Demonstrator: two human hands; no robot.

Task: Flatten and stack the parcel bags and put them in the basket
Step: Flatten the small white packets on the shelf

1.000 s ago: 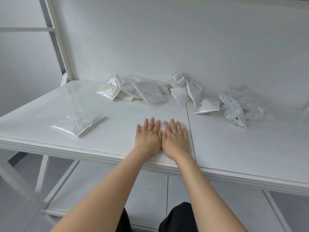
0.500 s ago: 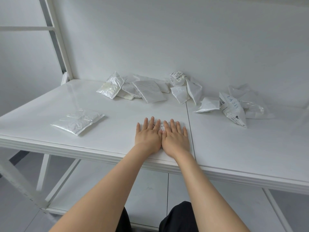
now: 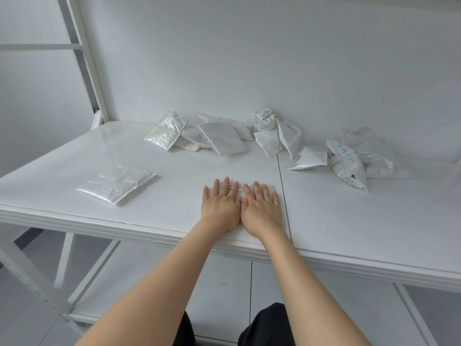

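Nothing has shifted since the earlier frames: both hands stay flat and side by side at the lower centre. The left hand point(image 3: 219, 206) and right hand point(image 3: 262, 208) lie palm down with straight, slightly spread fingers and their inner edges touching. They press a bag point(image 3: 238, 190) onto the table point(image 3: 174, 171) near its front edge. Only a printed strip of that bag shows between the index fingers, and a pale corner shows past the right fingertips. Well to the left lies a flat bag point(image 3: 116, 183), creased but smoothed. At the upper centre, against the wall, sits a heap point(image 3: 219, 138) of crumpled bags. At the right is a lettered bag point(image 3: 345, 163) with clear film bunched behind it.
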